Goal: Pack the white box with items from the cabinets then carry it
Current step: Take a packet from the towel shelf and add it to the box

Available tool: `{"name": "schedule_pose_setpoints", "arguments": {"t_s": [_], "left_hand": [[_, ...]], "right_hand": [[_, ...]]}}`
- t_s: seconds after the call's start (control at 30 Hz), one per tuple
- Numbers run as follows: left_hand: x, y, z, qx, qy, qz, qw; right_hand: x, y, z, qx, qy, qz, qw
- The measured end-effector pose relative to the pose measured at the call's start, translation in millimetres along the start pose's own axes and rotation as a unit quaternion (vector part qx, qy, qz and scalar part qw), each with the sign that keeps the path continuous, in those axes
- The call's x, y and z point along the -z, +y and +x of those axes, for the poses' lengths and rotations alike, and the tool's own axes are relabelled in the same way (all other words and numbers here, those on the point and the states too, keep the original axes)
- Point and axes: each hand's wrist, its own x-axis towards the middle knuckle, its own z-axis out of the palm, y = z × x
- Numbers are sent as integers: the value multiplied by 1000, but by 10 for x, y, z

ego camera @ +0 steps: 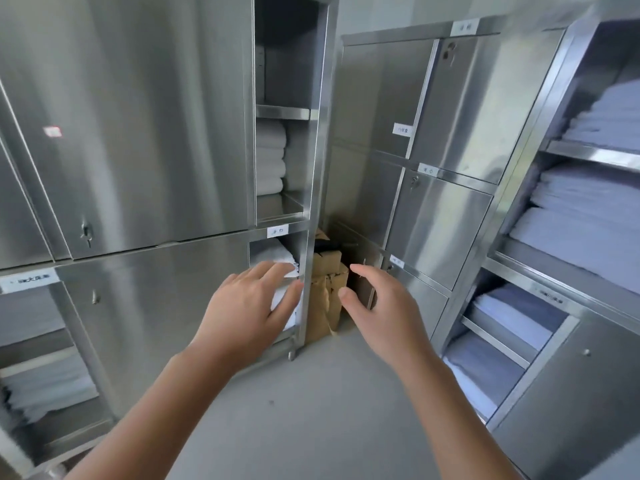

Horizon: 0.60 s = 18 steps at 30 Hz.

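Steel cabinets [138, 133] surround us; both our hands, left [247, 306] and right [375, 306], spread empty toward folded white linens [277, 256], probably to lift them.

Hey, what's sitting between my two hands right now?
In the head view, between the left hand and right hand stand the cabinet's steel corner post and, behind it, crumpled brown cardboard boxes.

Silver steel cabinets [138, 133], white folded towels [270, 157], brown cardboard boxes [325, 299], grey floor [311, 410].

bright even light, soft steel glare, wide-angle edge warp
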Motion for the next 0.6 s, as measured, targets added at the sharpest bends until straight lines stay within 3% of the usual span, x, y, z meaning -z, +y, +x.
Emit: {"name": "schedule_pose_setpoints", "arguments": {"t_s": [0.37, 0.6], "left_hand": [[-971, -70, 1629, -67, -33, -72, 995], [-1882, 479, 2652, -191, -92, -123, 969]], "right_hand": [[113, 917, 1070, -79, 70, -26, 994], [587, 1581, 1492, -185, 151, -80, 968]]}}
